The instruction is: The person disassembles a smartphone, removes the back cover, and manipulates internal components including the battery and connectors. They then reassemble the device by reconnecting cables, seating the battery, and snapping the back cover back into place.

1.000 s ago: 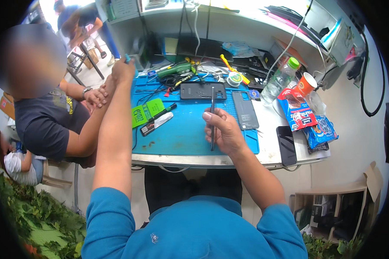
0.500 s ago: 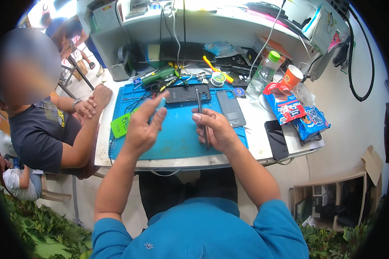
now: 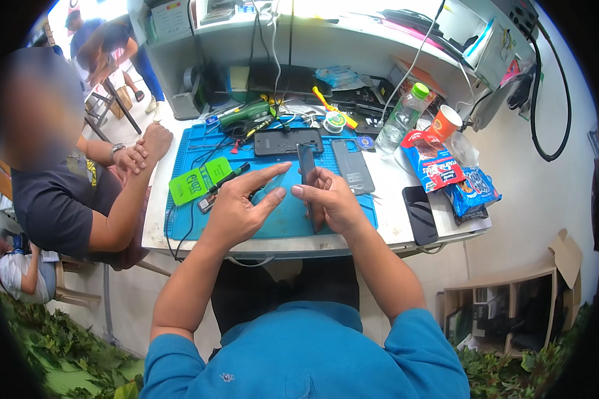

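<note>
since half a second ago, the left hand (image 3: 241, 205) has moved in toward the right hand (image 3: 333, 198), and the phone (image 3: 307, 165) has turned to show more of its dark face. of the two hands, the right grasps the phone by its edges between thumb and fingers, holding it on edge above the blue mat (image 3: 279, 224); the left is curved beside it, thumb apart from fingers. something bluish shows in that gap, but i cannot tell if it is held.

on the desk (image 3: 156, 229), a black frame (image 3: 287, 142) and a grey panel (image 3: 355, 166) lie beyond the hands, a green box (image 3: 198, 181) to the left, and another phone (image 3: 420, 214) to the right near snack packets (image 3: 432, 163).
</note>
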A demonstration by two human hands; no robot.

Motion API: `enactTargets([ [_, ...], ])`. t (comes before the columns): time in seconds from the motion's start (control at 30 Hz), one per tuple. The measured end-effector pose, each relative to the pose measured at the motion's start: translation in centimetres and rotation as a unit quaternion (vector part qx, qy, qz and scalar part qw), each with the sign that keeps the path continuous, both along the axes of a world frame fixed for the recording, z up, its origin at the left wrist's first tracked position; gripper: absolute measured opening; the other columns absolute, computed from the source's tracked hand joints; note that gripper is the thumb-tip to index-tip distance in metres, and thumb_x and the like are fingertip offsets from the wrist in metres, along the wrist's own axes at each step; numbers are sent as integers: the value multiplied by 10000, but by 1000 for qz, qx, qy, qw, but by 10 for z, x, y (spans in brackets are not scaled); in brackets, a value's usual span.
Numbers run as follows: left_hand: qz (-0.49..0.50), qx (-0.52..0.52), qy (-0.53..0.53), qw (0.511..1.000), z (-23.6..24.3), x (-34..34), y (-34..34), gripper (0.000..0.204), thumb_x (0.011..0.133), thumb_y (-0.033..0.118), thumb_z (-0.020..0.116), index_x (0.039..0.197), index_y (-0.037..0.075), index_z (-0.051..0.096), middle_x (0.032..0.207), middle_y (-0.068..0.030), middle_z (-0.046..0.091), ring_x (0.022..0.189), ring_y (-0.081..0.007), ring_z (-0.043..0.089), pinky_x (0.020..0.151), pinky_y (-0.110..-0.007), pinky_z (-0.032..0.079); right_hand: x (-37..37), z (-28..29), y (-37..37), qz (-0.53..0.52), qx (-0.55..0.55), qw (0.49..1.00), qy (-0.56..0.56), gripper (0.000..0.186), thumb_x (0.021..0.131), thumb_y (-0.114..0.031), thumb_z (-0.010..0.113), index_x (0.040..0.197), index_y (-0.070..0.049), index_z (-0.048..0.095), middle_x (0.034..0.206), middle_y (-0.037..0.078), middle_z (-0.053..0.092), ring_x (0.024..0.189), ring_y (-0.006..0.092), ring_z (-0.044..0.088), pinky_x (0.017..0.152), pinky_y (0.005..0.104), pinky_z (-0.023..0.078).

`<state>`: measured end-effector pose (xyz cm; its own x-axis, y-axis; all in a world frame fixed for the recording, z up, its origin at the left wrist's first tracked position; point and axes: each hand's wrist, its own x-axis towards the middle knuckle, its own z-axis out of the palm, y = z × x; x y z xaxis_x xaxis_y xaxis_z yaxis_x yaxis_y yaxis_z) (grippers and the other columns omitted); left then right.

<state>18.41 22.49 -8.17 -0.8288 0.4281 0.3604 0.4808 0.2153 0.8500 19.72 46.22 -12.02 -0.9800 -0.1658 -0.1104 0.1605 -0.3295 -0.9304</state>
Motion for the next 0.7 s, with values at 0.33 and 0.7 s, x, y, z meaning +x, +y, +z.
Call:
enactTargets([
  [0.33, 17, -27, 56, 998, -10, -3, 2, 446, 1028, 229, 813, 1468, 183, 763, 1000, -95, 738, 861, -217, 639, 815, -361, 530, 2, 0, -2, -47, 77, 992, 84, 708, 810, -226, 1041, 1342, 35, 654, 1192, 94, 735, 1104, 158, 709, 1001, 319, 568],
  [0.7, 16, -66, 37, 997, -3, 1, 0, 446, 1033, 204, 814, 1472, 149, 757, 1143, -115, 772, 1018, -219, 696, 951, -367, 538, 2, 2, 0, -44, 102, 989, 103, 779, 784, -265, 1066, 1360, 47, 645, 1213, 115, 735, 1125, 172, 716, 1008, 333, 583],
])
